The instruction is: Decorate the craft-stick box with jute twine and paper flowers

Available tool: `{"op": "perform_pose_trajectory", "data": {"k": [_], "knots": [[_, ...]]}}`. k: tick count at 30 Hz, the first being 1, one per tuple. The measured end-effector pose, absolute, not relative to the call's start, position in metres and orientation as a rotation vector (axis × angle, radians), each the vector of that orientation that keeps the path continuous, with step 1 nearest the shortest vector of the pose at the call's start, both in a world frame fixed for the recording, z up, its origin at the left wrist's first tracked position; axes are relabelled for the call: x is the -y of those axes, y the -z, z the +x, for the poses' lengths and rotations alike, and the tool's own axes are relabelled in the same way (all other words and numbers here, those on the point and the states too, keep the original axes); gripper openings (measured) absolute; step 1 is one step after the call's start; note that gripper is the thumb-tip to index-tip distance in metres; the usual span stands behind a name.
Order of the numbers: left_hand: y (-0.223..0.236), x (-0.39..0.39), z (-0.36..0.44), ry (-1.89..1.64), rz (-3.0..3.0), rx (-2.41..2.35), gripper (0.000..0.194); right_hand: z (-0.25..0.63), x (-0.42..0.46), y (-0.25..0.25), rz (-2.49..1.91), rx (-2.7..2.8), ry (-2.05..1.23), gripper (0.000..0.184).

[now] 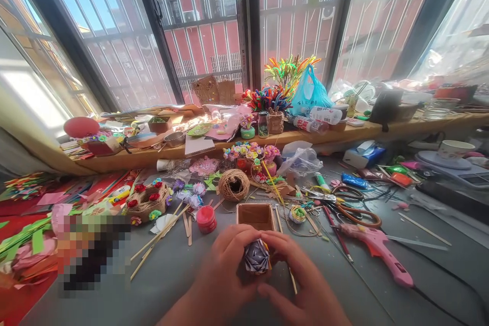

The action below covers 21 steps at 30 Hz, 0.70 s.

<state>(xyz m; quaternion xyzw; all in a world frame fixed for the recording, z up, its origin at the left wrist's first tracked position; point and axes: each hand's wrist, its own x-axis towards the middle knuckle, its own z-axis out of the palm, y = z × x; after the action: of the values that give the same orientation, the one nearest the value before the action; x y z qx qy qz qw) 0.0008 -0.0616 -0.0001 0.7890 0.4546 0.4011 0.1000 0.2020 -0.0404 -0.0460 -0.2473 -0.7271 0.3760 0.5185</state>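
Both my hands meet low in the middle of the head view around a small rolled paper flower (257, 256) of grey-purple with an orange edge. My left hand (221, 270) cups it from the left, fingers curled over it. My right hand (301, 285) pinches it from the right with thumb and fingers. Just beyond the flower stands a small open brown square box (255, 212) on the grey table (179, 275).
A pink glue gun (376, 249) lies right of my hands, scissors (353, 209) beyond it. A red-lidded jar (206, 218), wooden sticks (160, 239), a twine ball (234, 184) and a basket of paper flowers (147, 201) sit left. A cluttered wooden sill (267, 140) runs below the windows.
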Motion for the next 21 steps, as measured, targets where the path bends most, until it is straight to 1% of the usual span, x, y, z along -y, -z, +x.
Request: {"op": "perform_pose_trajectory", "data": {"k": [4,7,8,9,11,12,13,14,18,19,21], "knots": [[0.004,0.06,0.002,-1.11,2.404,-1.313,0.085,0.197,0.041,0.048,-0.676,1.537,-1.23,0.057],[0.006,0.06,-0.005,-1.087,2.374,-1.293,0.097,0.205,0.034,0.048,-0.713,1.359,-1.335,0.049],[0.009,0.059,-0.01,-1.121,2.325,-1.318,0.096,0.21,0.029,0.048,-0.748,1.263,-1.355,0.047],[0.012,0.058,-0.015,-1.172,2.256,-1.356,0.09,0.215,0.023,0.049,-0.794,1.146,-1.382,0.047],[0.021,0.054,-0.026,-1.271,2.09,-1.432,0.067,0.225,0.009,0.05,-0.875,0.882,-1.45,0.049],[0.026,0.051,-0.031,-1.294,2.018,-1.451,0.06,0.228,0.001,0.05,-0.895,0.767,-1.483,0.05],[0.032,0.048,-0.034,-1.294,1.961,-1.45,0.058,0.231,-0.006,0.05,-0.902,0.681,-1.506,0.05],[0.037,0.044,-0.037,-1.278,1.919,-1.433,0.063,0.232,-0.012,0.049,-0.902,0.628,-1.521,0.051],[0.055,0.03,-0.036,-1.136,1.79,-1.323,0.107,0.226,-0.033,0.038,-0.883,0.74,-1.536,0.057],[0.058,0.027,-0.034,-1.105,1.762,-1.3,0.114,0.223,-0.038,0.035,-0.878,0.8,-1.529,0.058],[0.064,0.02,-0.03,-1.089,1.713,-1.252,0.123,0.217,-0.048,0.033,-0.866,0.866,-1.512,0.057]]}}
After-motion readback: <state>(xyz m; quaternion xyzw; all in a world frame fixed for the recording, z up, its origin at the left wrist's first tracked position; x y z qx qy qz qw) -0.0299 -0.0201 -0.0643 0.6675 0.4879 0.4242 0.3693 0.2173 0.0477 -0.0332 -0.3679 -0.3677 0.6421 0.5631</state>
